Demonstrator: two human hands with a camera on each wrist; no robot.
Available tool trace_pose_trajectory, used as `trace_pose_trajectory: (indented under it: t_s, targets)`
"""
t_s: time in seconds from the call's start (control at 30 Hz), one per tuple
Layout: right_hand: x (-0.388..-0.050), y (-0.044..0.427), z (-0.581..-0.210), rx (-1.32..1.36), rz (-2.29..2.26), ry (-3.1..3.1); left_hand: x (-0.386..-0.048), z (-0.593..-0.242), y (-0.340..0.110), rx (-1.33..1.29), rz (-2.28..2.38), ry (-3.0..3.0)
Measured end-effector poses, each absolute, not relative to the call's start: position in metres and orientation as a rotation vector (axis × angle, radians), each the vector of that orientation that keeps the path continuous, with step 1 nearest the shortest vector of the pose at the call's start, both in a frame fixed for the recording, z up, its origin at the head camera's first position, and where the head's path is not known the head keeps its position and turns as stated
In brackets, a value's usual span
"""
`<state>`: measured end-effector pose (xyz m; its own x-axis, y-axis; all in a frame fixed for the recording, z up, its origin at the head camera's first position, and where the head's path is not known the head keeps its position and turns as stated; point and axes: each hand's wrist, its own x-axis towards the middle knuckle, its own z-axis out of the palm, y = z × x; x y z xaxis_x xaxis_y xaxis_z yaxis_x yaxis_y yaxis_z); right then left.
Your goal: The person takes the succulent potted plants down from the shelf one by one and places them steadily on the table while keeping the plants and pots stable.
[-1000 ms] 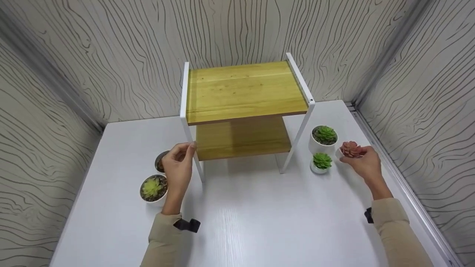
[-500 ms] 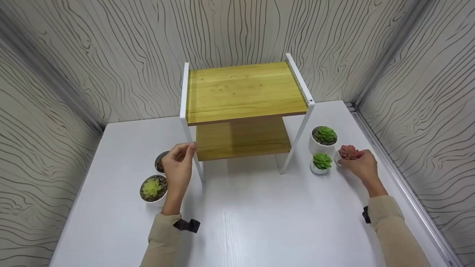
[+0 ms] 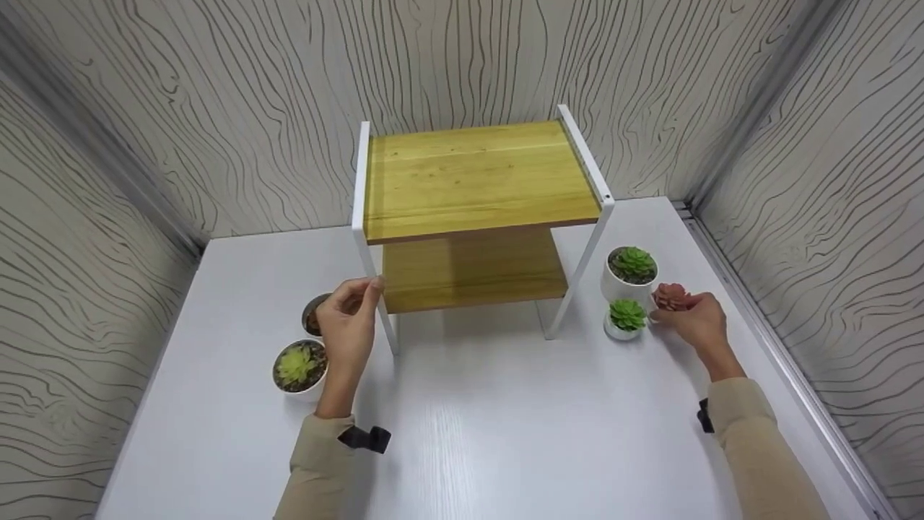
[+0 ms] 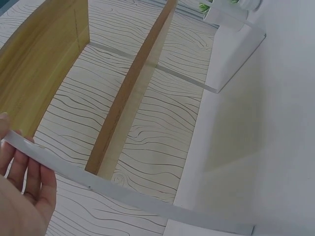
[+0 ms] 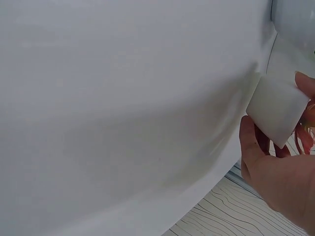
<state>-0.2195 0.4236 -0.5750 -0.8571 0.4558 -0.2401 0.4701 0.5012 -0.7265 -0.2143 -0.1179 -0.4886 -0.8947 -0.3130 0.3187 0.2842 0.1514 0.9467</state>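
In the head view my right hand [image 3: 699,323] holds a small red succulent [image 3: 671,297], just right of the small green succulent [image 3: 626,315]. The right wrist view shows its white pot [image 5: 276,109] between thumb and fingers, near the white tabletop; whether it touches is unclear. At the left, my left hand [image 3: 349,318] pinches the front white leg of a two-tier shelf [image 3: 480,180]. Seen from the left wrist, the fingers [image 4: 32,177] lie behind that white leg [image 4: 74,173], with the thumb on its other side.
A larger green succulent [image 3: 632,269] in a white pot stands behind the small one. On the left are a yellow-green potted succulent [image 3: 299,367] and another pot [image 3: 312,315], partly hidden by my left hand. Patterned walls [image 3: 289,108] enclose the table.
My right hand has moved slightly left with the red succulent, bringing it closer to the two green ones. The left hand stays at the shelf leg.
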Motion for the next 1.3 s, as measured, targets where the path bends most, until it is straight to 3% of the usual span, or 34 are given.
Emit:
trace_pose_trajectory:
  t_s: [1.3]
  targets:
    - [-0.2166,0.4214,-0.5772,0.764,-1.315,2.711,-0.2153,-0.4905,-0.1185,0.013,-1.791,-1.993]
